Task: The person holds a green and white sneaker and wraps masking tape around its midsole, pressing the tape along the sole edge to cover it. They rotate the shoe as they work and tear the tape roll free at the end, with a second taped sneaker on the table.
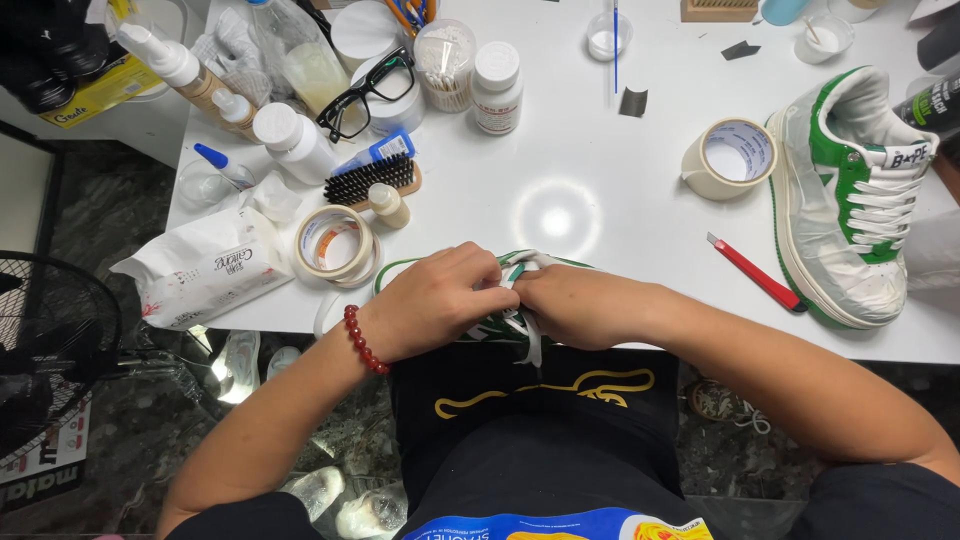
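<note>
Two hands meet at the near edge of the white surface (600,180), both closed on a green-and-white sneaker (500,325); left hand (440,300), with a red bead bracelet (364,340) at the wrist, pinches a white lace (528,335) at the shoe's middle; right hand (575,305) grips from the right side; fingertips of both are tucked out of sight, so exact finger contact cannot be told. Most of this sneaker is hidden under the hands; only slivers of green trim, white upper and a hanging lace end show.

Second sneaker (850,200) lies at far right, wrapped in pale masking tape, its far end partly cut off by the frame; red utility knife (755,272) just left of it; tape roll (730,158) farther back. Left of the hands: another tape roll (337,243), wipes packet (205,268), black-bristled brush (372,182), white bottles (496,88), black glasses (365,95); items along the far edge are cropped and hard to identify.
</note>
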